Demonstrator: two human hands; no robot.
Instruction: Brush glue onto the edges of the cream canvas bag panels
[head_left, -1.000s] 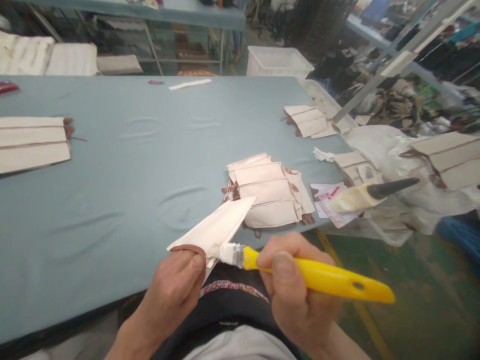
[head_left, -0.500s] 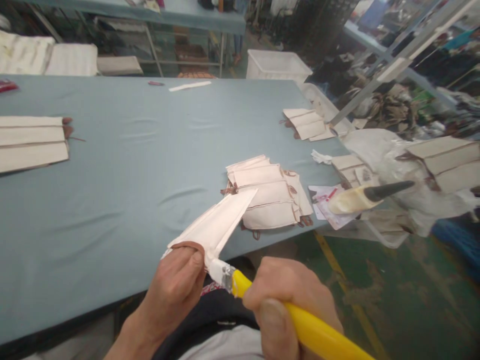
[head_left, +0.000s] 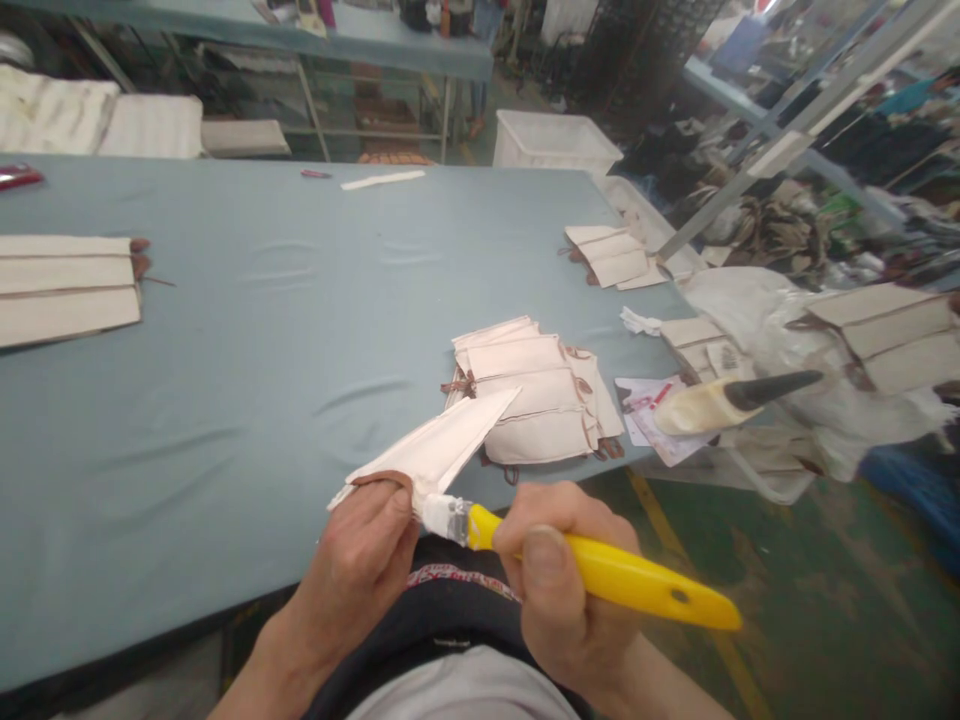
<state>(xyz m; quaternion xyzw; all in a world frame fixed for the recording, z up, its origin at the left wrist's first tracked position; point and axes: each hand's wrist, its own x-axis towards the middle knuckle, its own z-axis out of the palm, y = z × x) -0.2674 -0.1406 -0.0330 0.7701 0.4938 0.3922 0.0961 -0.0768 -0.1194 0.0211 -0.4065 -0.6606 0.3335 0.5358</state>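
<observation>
My left hand is closed on a cream fabric piece with a brown-trimmed edge, holding it up at the front of the table. In my right hand is a paintbrush with a yellow handle. Its white bristles touch the fabric beside my left fingers. Just beyond lies a pile of cream fabric pieces with brown trim and loops, partly covered by the held piece's tip.
The table has a blue-grey cover. Another stack of cream pieces lies left, a smaller one far right. At the right edge sit a pale, dark-tipped object, paper cards and a clear plastic bag. A white bin stands behind.
My right hand has tilted the paintbrush flatter and raised it slightly, so its whole handle shows. The bristles stay at the fabric, and my left hand keeps hold with little movement.
</observation>
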